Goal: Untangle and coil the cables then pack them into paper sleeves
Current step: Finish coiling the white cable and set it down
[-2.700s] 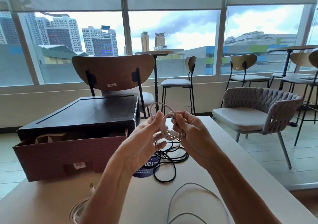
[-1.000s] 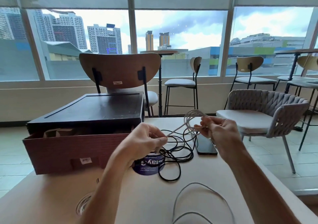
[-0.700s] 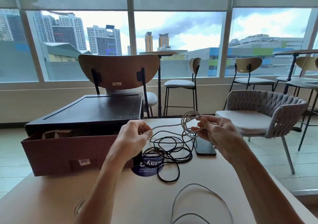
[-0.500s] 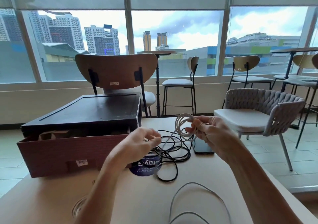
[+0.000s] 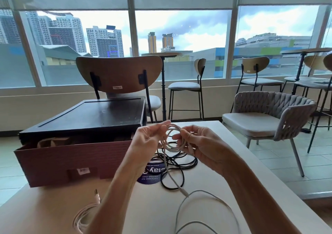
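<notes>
L hand [image 5: 145, 140] + R hand [image 5: 203, 147] close together, both pinching thin white cable coil [image 5: 173, 148] up in the air | its loose tail drops betw. wrists to beige tabletop [image 5: 233, 162] | tangled black cable [image 5: 179, 163] on table under hands | brown cardboard box [image 5: 71, 160] left of L hand

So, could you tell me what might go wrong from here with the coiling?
The white cable has a loose end trailing over the black cable tangle; winding it in could snag and drag that. Also, the left hand and right hand only pinch the coil, so loops may slip loose.
</notes>
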A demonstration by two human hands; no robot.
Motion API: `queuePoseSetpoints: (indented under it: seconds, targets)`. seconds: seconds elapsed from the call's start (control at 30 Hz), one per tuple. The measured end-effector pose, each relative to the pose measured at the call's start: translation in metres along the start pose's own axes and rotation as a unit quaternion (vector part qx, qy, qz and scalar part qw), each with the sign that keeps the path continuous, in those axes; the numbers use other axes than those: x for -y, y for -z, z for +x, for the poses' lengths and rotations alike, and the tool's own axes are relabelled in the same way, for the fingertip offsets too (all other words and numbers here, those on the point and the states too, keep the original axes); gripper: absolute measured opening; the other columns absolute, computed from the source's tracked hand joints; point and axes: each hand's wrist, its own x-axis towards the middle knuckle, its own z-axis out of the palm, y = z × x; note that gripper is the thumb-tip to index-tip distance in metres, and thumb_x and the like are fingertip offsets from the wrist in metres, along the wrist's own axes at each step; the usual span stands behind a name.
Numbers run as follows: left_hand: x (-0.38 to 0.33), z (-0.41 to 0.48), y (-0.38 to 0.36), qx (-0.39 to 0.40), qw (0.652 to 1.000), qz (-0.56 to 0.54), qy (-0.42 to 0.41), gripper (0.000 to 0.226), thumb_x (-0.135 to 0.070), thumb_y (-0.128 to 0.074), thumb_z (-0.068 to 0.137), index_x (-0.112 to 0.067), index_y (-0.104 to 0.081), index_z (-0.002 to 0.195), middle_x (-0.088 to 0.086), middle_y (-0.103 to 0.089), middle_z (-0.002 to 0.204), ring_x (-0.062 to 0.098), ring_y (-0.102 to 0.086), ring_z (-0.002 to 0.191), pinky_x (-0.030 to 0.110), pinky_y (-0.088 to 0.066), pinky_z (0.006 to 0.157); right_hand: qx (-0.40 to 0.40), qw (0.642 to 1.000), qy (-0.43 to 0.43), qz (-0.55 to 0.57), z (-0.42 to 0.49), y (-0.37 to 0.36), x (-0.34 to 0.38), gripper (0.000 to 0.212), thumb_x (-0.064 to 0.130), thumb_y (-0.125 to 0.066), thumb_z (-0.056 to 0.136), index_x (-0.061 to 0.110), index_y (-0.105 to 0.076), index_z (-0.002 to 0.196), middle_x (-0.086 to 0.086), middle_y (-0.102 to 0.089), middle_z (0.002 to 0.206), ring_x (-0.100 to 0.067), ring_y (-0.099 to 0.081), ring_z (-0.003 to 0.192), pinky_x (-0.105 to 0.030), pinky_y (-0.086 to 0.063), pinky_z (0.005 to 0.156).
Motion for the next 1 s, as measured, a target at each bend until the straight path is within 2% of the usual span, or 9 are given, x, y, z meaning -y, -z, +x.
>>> queuePoseSetpoints:
  seconds: [0.1,0.2,0.4,0.47,0.6,0.7,0.8,0.9,1.0]
  targets:
    - [-0.003,0.0,0.009,0.047,0.995,-0.081,0.047,0.024,-0.006,-0.057,0.096,-0.009,-0.073,0.114,0.003,-0.073,0.081,0.011,-0.068,0.073,0.019,-0.055,0.069,0.03,0.999,-0.021,-0.009,0.0,0.002,-0.003,0.014,0.008,-0.056,0.097,-0.003,-0.06,0.105,-0.02,-0.071,0.096,-0.019,-0.068,0.081,-0.035,-0.059,0.082]
    - [-0.005,0.0,0.016,0.061,0.983,-0.154,0.086,0.024,0.003,-0.059,0.092,0.002,-0.072,0.112,0.016,-0.072,0.087,0.015,-0.067,0.068,0.019,-0.054,0.061,0.057,0.998,-0.033,0.001,0.001,0.003,-0.004,0.024,0.008,-0.056,0.096,-0.011,-0.062,0.11,-0.022,-0.067,0.096,-0.026,-0.065,0.09,-0.045,-0.056,0.094]
    - [-0.006,0.002,0.011,0.026,0.968,-0.213,0.129,0.024,0.002,-0.069,0.076,0.003,-0.075,0.099,0.017,-0.073,0.084,0.017,-0.068,0.066,0.021,-0.056,0.063,0.067,0.995,-0.036,-0.057,-0.002,0.008,0.003,0.026,0.008,-0.051,0.1,-0.009,-0.067,0.112,-0.013,-0.07,0.089,-0.017,-0.068,0.079,-0.028,-0.056,0.077]
    - [-0.003,0.002,0.008,0.0,0.977,-0.185,0.109,0.018,0.005,-0.068,0.081,0.001,-0.075,0.097,0.016,-0.075,0.084,0.017,-0.07,0.068,0.02,-0.058,0.063,0.065,0.993,-0.024,-0.092,-0.003,0.008,0.004,0.027,0.014,-0.053,0.1,-0.005,-0.071,0.106,-0.013,-0.07,0.089,-0.018,-0.067,0.081,-0.03,-0.056,0.08]
    - [0.003,0.004,0.006,-0.03,0.998,-0.048,0.032,0.013,-0.003,-0.075,0.08,-0.011,-0.08,0.09,0.011,-0.078,0.092,0.024,-0.071,0.086,0.029,-0.056,0.082,0.012,0.979,0.038,-0.2,-0.004,-0.001,0.0,0.023,0.016,-0.059,0.097,-0.002,-0.072,0.093,-0.009,-0.071,0.079,-0.018,-0.067,0.074,-0.032,-0.057,0.075]
    - [0.002,0.004,0.009,-0.034,0.999,-0.004,0.013,0.012,-0.004,-0.075,0.083,-0.012,-0.08,0.09,0.008,-0.078,0.087,0.019,-0.07,0.08,0.024,-0.055,0.077,-0.004,0.98,0.058,-0.192,-0.003,-0.008,-0.004,0.017,0.009,-0.059,0.098,0.0,-0.07,0.105,-0.01,-0.074,0.082,-0.019,-0.07,0.075,-0.039,-0.059,0.079]
    - [-0.003,0.003,0.013,-0.016,1.0,0.008,0.006,0.013,-0.004,-0.073,0.085,-0.012,-0.079,0.094,0.007,-0.078,0.088,0.016,-0.069,0.078,0.02,-0.054,0.073,-0.005,0.977,0.078,-0.201,-0.003,-0.011,-0.004,0.018,0.008,-0.059,0.097,0.001,-0.07,0.109,-0.016,-0.074,0.088,-0.021,-0.071,0.077,-0.031,-0.06,0.073]
    - [-0.004,0.003,0.014,-0.002,1.0,0.023,0.002,0.015,-0.007,-0.074,0.086,-0.015,-0.079,0.098,0.003,-0.078,0.089,0.012,-0.07,0.083,0.021,-0.053,0.08,0.008,0.97,0.081,-0.228,-0.005,-0.01,0.0,0.016,0.013,-0.062,0.096,0.004,-0.073,0.101,-0.013,-0.073,0.083,-0.018,-0.069,0.076,-0.025,-0.057,0.069]
    - [-0.005,0.001,0.008,0.021,1.0,0.017,-0.008,0.021,-0.009,-0.079,0.081,-0.017,-0.078,0.1,0.003,-0.078,0.092,0.012,-0.073,0.088,0.026,-0.052,0.09,0.019,0.97,0.064,-0.234,-0.007,-0.004,0.004,0.017,0.017,-0.062,0.095,0.004,-0.073,0.097,-0.009,-0.072,0.079,-0.019,-0.068,0.076,-0.041,-0.059,0.08]
